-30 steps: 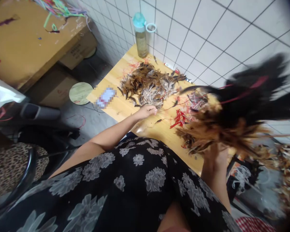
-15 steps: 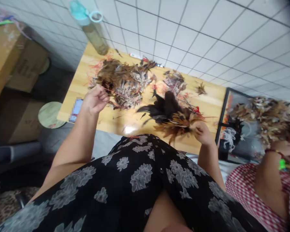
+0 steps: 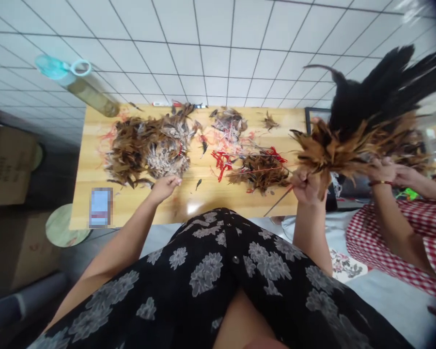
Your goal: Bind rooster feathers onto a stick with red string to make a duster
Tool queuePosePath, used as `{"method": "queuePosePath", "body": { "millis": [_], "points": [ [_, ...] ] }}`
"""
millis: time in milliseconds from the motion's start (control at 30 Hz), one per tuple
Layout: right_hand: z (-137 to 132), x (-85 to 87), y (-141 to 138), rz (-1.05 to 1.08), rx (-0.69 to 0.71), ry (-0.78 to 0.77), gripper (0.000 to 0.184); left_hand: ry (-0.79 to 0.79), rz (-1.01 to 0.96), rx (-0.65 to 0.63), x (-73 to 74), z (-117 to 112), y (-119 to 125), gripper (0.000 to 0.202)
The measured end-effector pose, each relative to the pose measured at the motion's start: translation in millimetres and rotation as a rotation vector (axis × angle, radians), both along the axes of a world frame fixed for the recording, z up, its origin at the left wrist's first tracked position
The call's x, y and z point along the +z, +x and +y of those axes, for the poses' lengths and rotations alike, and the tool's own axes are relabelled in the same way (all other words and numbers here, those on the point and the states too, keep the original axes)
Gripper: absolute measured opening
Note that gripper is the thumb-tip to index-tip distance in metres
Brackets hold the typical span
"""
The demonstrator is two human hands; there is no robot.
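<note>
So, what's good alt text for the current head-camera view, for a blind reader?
A person's right hand holds a bunch of black and brown feathers at a wooden table; the left hand, closed, is beside a feather pile.

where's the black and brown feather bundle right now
In the head view, the feather bundle is at the upper right, held in the right hand, up and to the right of the small brown feather pile on the table.
</note>
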State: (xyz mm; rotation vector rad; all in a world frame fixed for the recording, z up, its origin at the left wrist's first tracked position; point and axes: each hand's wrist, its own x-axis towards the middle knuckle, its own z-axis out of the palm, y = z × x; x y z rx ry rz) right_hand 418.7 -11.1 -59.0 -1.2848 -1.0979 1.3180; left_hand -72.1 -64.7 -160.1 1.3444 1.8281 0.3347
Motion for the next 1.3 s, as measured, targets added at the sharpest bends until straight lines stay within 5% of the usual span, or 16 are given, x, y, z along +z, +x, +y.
{"method": "queuePosePath", "body": {
  "millis": [100, 267, 467, 567, 667, 900, 1067, 1300],
  "points": [
    [8.1, 1.9, 1.2, 0.154, -0.105, 0.062, 0.076, -0.049, -0.008, -0.114, -5.4, -7.9, 22.7, 0.027],
    [10.7, -5.1, 3.0, 0.206, -0.239, 0.062, 0.073, -0.124, 0.002, -0.233, -20.9, -15.9, 43.9, 0.029],
    [-13.4, 1.9, 23.2, 0.228, -0.197, 0.001, 0.060, -0.247, 0.029, -0.404, -36.4, -4.3, 69.4, 0.030],
    [-30.6, 9.6, 41.5, 0.235, -0.210, 0.004, 0.072, -0.233, 0.084, -0.501, -35.3, 31.6, 87.3, 0.019],
    [-48.9, 11.3, 56.7, 0.216, -0.266, -0.022, 0.075, -0.075, 0.165, -0.510, -26.8, 92.9, 110.8, 0.009],
    [-89.6, -5.0, 49.2, 0.141, -0.274, -0.082, 0.066, 0.207, 0.280, -0.449, -24.7, 235.3, 193.3, 0.038],
    [-107.4, -14.5, 44.7, 0.224, -0.407, -0.143, 0.053, 0.142, 0.333, -0.460, -49.3, 262.9, 214.3, 0.041],
    [-98.4, -23.0, 37.7, 0.347, -0.477, -0.180, 0.069, 0.151, 0.373, -0.538, -69.8, 264.3, 184.1, 0.025]
  ]
}}
